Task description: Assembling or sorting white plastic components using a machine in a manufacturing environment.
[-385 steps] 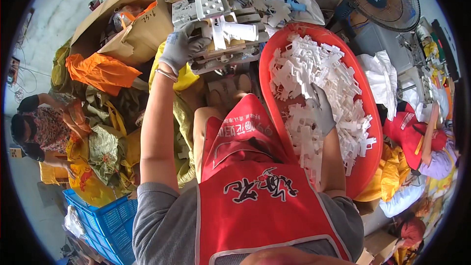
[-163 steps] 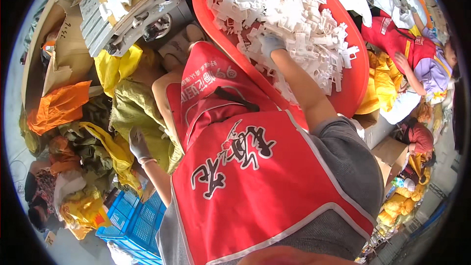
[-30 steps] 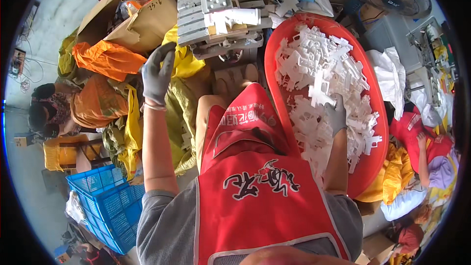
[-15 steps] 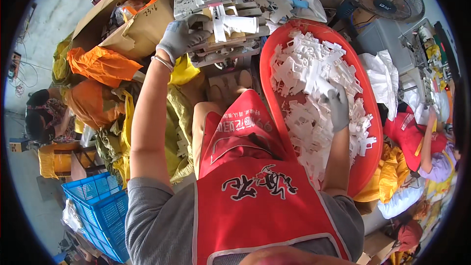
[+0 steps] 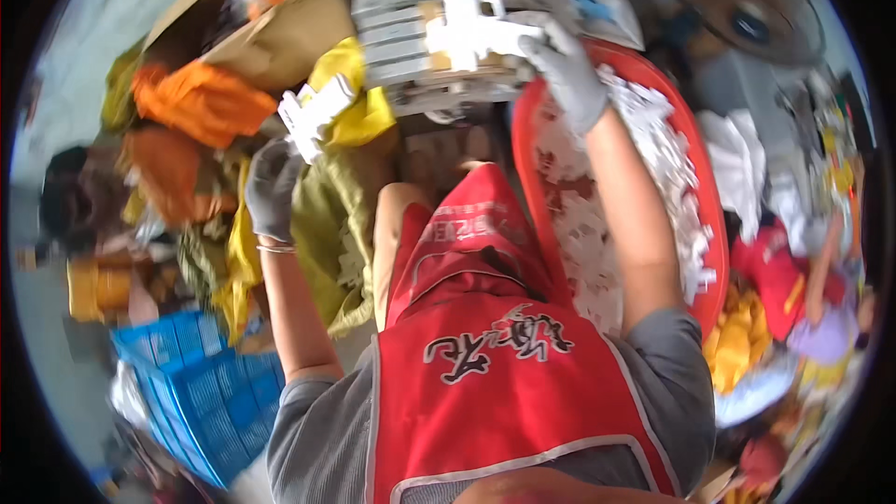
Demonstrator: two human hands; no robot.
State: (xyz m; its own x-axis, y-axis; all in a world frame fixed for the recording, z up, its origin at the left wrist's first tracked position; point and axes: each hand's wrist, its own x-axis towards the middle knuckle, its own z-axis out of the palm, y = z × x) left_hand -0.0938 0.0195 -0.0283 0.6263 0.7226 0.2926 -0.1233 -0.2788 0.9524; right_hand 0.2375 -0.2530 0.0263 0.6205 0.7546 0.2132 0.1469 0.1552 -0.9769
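Observation:
A white plastic toy pistol [image 5: 462, 30] rests at the bench machine [image 5: 397, 33], with its right end in my right hand [image 5: 571, 84]. That hand wears a grey glove, its fingers closed on the piece. Off to the left, my gloved left hand [image 5: 273, 191] is closed at the lower end of a second white toy pistol [image 5: 315, 117], above an olive-yellow sack [image 5: 327, 224]. Motion blurs this hand, and the exact grip of its fingers is hard to see. To the right, a red tub [image 5: 709, 224] holds a heap of white pistol-shaped parts [image 5: 644, 131].
A cardboard box [image 5: 280, 33] and orange sacks [image 5: 201, 107] stand at the left, with blue crates [image 5: 210, 401] below them. A fan [image 5: 747, 9] is at the far right. Another person in red [image 5: 770, 261] sits beyond the tub.
My left hand has moved from the machine down and left to the sack with a toy pistol. My right hand has risen from the tub to the machine with another one.

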